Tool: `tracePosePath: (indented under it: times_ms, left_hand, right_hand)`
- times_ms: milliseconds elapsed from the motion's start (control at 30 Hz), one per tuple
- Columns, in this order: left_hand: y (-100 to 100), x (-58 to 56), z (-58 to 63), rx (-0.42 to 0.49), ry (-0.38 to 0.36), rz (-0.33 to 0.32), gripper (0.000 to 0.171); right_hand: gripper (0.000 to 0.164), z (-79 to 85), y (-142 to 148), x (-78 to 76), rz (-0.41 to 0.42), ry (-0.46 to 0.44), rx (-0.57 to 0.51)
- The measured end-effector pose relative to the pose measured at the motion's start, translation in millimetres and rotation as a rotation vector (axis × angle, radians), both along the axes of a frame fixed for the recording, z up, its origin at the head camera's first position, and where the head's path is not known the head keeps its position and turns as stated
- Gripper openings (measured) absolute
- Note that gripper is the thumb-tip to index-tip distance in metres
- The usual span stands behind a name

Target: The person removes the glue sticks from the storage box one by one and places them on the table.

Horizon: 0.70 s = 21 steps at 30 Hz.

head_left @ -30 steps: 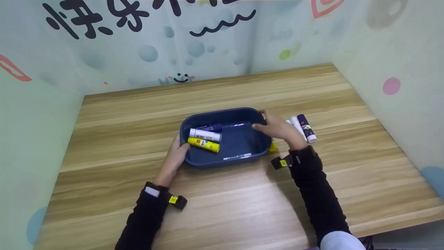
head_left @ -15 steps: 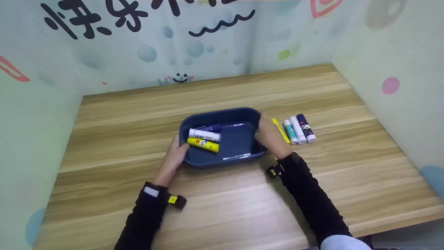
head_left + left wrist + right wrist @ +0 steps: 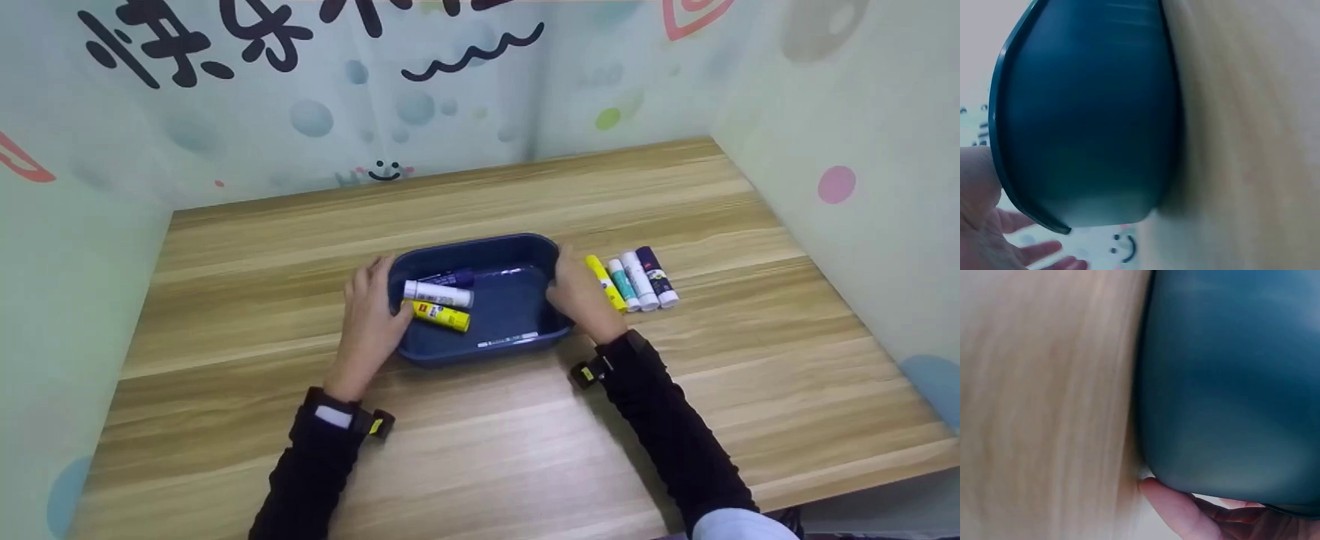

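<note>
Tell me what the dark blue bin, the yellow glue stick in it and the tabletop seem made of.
Dark blue bin: probably plastic, semi-gloss; smooth walls with soft highlights.
Yellow glue stick: likely a plastic tube, smooth, with printed markings.
Tabletop: wood-look, satin; its streaky grain and pale glare could mean laminate or varnished wood.

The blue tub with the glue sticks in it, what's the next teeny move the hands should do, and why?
Probably ease the left hand off the blue tub. In the left wrist view its fingers are spread, not wrapped round the wall, while the right hand grips the other end and the tub seems to rest on the table.
</note>
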<state>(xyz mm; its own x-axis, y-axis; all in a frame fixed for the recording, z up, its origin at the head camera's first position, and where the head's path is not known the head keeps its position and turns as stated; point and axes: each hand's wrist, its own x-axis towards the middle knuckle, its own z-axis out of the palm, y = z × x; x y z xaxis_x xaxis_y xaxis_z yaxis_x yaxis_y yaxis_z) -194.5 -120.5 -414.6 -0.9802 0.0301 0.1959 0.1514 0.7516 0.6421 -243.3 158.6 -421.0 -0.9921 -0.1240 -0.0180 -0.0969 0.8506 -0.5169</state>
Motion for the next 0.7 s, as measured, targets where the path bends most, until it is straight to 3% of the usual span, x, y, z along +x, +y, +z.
tracePosePath:
  times_ms: [133, 233, 367, 567, 700]
  left_hand:
    - [10.8, -0.9, 4.9, -0.085, 0.158, -0.07, 0.058]
    - [16.8, -4.2, 3.9, -0.114, 0.205, -0.148, 0.051]
    - [20.4, -9.7, -2.3, -0.192, 0.184, -0.208, 0.049]
    - [22.2, -12.9, -10.4, -0.444, 0.14, -0.23, 0.05]
    - [25.0, -14.0, -11.6, -0.549, 0.152, -0.229, 0.053]
  right_hand:
    - [0.053, -0.1, 0.0, 0.7, -0.004, 0.003, 0.007]
    - [0.052, -1.1, 0.4, 1.1, 0.003, 0.031, 0.01]
    - [0.053, -1.8, 0.8, 1.4, 0.007, 0.049, 0.003]
    - [0.055, -0.4, 1.0, 0.5, 0.005, 0.01, -0.015]
    - [0.052, 0.1, 1.7, -0.6, 0.001, 0.019, -0.006]
